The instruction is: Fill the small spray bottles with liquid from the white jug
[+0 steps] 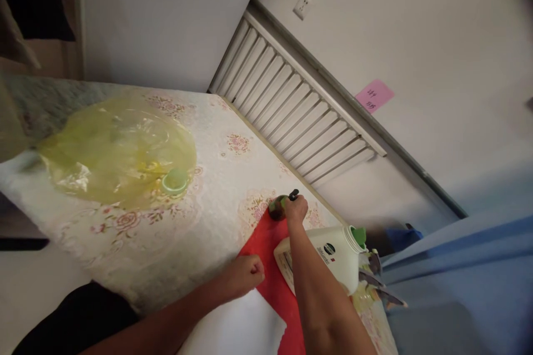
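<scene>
Right hand (296, 209) is gripping a dark green rounded object (275, 208) with a black tip, fingers clamped on it; exact kind too small to tell. Object is sitting at the far end of a red sheet (266, 236) on the floral tablecloth (219, 194). Left hand (249, 276) is curling into a fist over the sheet's near-left edge, fingers together; cannot tell whether anything is inside. White plastic jug (343, 263), green at its mouth, is showing behind the right forearm. Yellow plastic bag (112, 150) is lying well apart, leftward.
</scene>
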`<state>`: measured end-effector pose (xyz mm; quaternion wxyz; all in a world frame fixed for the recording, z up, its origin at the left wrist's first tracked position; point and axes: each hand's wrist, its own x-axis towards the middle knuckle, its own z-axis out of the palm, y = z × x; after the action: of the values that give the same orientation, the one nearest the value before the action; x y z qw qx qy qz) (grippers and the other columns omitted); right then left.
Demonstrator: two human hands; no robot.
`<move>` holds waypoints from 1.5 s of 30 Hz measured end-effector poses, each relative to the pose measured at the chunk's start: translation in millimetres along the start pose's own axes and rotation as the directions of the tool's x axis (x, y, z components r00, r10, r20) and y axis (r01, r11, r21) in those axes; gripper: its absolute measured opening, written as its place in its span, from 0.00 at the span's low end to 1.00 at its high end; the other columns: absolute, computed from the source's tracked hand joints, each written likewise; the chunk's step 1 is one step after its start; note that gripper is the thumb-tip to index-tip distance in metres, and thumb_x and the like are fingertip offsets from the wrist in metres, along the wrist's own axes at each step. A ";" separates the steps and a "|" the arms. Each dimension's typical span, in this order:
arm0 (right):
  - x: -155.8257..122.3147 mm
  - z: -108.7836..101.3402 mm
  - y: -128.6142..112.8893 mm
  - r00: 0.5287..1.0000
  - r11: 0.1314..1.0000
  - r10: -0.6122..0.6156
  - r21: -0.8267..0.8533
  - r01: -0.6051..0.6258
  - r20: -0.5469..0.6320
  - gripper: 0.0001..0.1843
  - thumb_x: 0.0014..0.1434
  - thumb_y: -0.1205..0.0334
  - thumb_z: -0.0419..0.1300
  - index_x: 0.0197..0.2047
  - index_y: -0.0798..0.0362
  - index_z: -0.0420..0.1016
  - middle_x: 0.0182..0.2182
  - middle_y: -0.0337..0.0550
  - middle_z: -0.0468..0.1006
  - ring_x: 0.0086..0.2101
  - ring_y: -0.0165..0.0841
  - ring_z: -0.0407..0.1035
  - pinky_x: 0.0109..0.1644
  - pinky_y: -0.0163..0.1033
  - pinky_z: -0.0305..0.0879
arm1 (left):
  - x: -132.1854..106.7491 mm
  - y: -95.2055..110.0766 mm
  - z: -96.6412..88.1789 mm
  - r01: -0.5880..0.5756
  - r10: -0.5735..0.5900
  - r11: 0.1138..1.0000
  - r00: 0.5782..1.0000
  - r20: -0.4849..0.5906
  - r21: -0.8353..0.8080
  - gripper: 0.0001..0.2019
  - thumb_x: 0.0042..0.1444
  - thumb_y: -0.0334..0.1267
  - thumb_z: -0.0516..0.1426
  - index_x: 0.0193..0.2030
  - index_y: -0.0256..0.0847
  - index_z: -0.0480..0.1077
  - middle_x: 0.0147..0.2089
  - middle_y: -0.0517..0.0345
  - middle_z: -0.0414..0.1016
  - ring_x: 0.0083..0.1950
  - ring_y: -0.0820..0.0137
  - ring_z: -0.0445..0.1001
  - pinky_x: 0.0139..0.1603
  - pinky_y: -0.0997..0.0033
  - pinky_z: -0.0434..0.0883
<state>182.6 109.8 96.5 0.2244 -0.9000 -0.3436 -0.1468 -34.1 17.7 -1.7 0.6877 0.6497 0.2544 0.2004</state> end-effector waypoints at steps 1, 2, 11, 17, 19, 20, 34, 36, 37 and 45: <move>-1.1 -1.8 -0.9 1.000 1.000 -0.008 0.006 0.008 -0.010 0.14 0.52 0.63 0.62 0.40 0.61 0.79 0.38 0.61 0.81 0.39 0.45 0.76 0.39 0.40 0.64 | -1.1 2.3 -0.8 0.003 -0.003 1.000 1.000 0.003 -0.001 0.03 0.51 0.35 0.56 0.28 0.43 0.68 0.25 0.62 0.72 0.28 0.69 0.70 0.28 0.71 0.63; -2.0 -4.0 -2.1 1.000 1.000 -0.017 0.013 0.018 -0.021 0.14 0.52 0.62 0.62 0.41 0.61 0.79 0.38 0.60 0.81 0.39 0.45 0.75 0.40 0.40 0.64 | -1.9 4.0 -1.4 0.004 -0.004 1.000 1.000 0.006 -0.001 0.03 0.51 0.35 0.56 0.28 0.44 0.68 0.25 0.62 0.72 0.28 0.69 0.70 0.28 0.71 0.63; -8.1 -42.1 -27.3 0.988 0.986 -0.115 0.111 0.126 -0.101 0.14 0.53 0.57 0.62 0.38 0.58 0.77 0.37 0.53 0.80 0.38 0.42 0.73 0.42 0.40 0.63 | 4.0 1.3 -1.6 -0.017 0.019 0.998 0.999 -0.026 0.068 0.04 0.52 0.36 0.53 0.32 0.41 0.69 0.27 0.63 0.72 0.30 0.69 0.71 0.30 0.71 0.64; -45.4 -83.2 -24.4 0.979 0.967 -0.170 0.174 0.188 -0.113 0.12 0.52 0.55 0.63 0.35 0.54 0.76 0.33 0.46 0.79 0.34 0.38 0.71 0.41 0.39 0.64 | 11.2 10.9 -6.6 0.017 -0.007 0.998 0.983 -0.182 0.055 0.03 0.54 0.31 0.53 0.33 0.40 0.68 0.30 0.61 0.72 0.33 0.69 0.73 0.35 0.71 0.68; -63.8 -98.3 -14.4 0.972 0.953 -0.197 0.208 0.221 -0.130 0.11 0.51 0.56 0.63 0.35 0.54 0.76 0.33 0.46 0.79 0.35 0.38 0.72 0.42 0.39 0.65 | 15.1 11.1 -8.9 0.048 -0.035 0.998 0.966 -0.255 0.043 0.06 0.56 0.29 0.52 0.38 0.40 0.68 0.32 0.61 0.73 0.35 0.70 0.74 0.38 0.71 0.69; -73.3 -105.5 -8.0 0.970 0.947 -0.203 0.226 0.230 -0.136 0.11 0.50 0.56 0.63 0.35 0.54 0.76 0.33 0.46 0.79 0.35 0.39 0.72 0.42 0.39 0.65 | 16.9 10.7 -10.0 0.059 -0.043 0.997 0.955 -0.294 0.046 0.07 0.57 0.29 0.52 0.40 0.40 0.68 0.32 0.61 0.73 0.35 0.70 0.74 0.39 0.71 0.69; -170.7 -107.4 83.4 0.995 0.956 -0.094 0.275 0.100 -0.036 0.15 0.48 0.55 0.63 0.37 0.54 0.77 0.33 0.48 0.80 0.36 0.41 0.74 0.43 0.42 0.69 | 23.1 -11.0 3.4 -0.188 0.316 0.908 0.894 -0.318 0.376 0.11 0.55 0.24 0.55 0.43 0.39 0.69 0.43 0.54 0.75 0.45 0.68 0.74 0.48 0.69 0.70; -173.5 -100.2 88.6 0.997 0.957 -0.074 0.280 0.073 -0.008 0.14 0.47 0.55 0.63 0.36 0.54 0.78 0.32 0.48 0.81 0.36 0.42 0.75 0.44 0.43 0.70 | 21.5 -11.8 5.6 -0.195 0.320 0.895 0.907 -0.274 0.400 0.11 0.55 0.24 0.55 0.43 0.40 0.69 0.43 0.54 0.75 0.45 0.67 0.74 0.49 0.68 0.70; -173.8 -97.4 90.7 0.998 0.957 -0.057 0.286 0.053 0.006 0.14 0.46 0.55 0.63 0.35 0.54 0.78 0.32 0.48 0.81 0.35 0.42 0.75 0.43 0.43 0.70 | 20.6 -11.2 6.5 -0.192 0.313 0.892 0.916 -0.252 0.410 0.10 0.55 0.24 0.55 0.43 0.40 0.69 0.44 0.55 0.75 0.46 0.67 0.74 0.49 0.68 0.70; -171.0 -92.7 99.2 0.999 0.930 -0.009 0.368 -0.011 0.052 0.17 0.44 0.53 0.66 0.36 0.54 0.80 0.31 0.46 0.82 0.34 0.40 0.75 0.42 0.42 0.70 | 10.8 -1.9 9.8 -0.262 0.337 0.851 0.937 -0.091 0.454 0.17 0.52 0.28 0.56 0.49 0.43 0.71 0.52 0.52 0.75 0.56 0.62 0.73 0.59 0.63 0.69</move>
<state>117.1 -97.3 74.2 0.3800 -0.8456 -0.3706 -0.0556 -19.7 16.4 -4.3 0.4615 0.7993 0.2446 0.2972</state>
